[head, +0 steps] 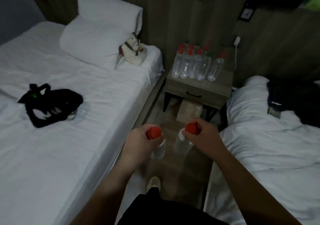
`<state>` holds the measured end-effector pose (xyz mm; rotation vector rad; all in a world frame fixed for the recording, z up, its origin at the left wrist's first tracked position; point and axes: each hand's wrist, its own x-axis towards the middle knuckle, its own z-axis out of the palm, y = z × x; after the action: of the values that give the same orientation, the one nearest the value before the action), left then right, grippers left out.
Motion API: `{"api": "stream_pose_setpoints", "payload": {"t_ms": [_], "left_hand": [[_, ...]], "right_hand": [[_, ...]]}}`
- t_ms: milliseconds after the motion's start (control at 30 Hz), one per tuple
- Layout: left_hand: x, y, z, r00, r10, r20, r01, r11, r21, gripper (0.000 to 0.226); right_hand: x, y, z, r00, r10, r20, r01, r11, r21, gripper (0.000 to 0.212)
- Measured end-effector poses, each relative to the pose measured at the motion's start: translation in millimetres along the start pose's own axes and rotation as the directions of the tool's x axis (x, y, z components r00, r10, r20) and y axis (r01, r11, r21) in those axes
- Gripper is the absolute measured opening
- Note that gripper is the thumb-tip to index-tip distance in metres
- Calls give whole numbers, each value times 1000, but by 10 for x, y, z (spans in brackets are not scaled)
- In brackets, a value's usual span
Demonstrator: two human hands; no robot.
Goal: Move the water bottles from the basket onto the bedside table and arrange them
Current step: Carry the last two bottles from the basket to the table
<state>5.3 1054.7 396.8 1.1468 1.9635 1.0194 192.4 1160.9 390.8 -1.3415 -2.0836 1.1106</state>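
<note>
Left hand (138, 139) grips the left bottle (159, 151) by its red cap; right hand (200, 135) grips the right bottle (181, 144) likewise, both hanging near, over the floor (174, 169). Bedside table (178, 87), far centre, already holds crowded bottles (194, 65): setting down carelessly could topple the row

Aisle (190, 169) between 2 beds (78, 121) open; bottles (194, 65) crowd table (199, 88).
</note>
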Motion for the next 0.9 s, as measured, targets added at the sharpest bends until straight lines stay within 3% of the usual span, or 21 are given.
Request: {"api": "stream_pose_setpoints", "payload": {"t_ms": [167, 300, 533, 900], "left_hand": [[876, 178, -5, 989, 98, 110, -106, 992, 66, 23], [1439, 326, 101, 986, 81, 146, -90, 995, 53, 21], [2361, 621, 519, 960, 162, 227, -193, 973, 124, 19], [3892, 1238, 1789, 968, 24, 251, -66, 984, 163, 21]], "right_hand": [[658, 73, -151, 991, 74, -109, -75, 997, 1, 19], [1086, 204, -317, 971, 154, -182, -150, 988, 33, 19], [1816, 611, -697, 928, 270, -256, -245, 962, 123, 17], [3343, 1656, -1686, 946, 290, -145, -290, 957, 18, 22]]}}
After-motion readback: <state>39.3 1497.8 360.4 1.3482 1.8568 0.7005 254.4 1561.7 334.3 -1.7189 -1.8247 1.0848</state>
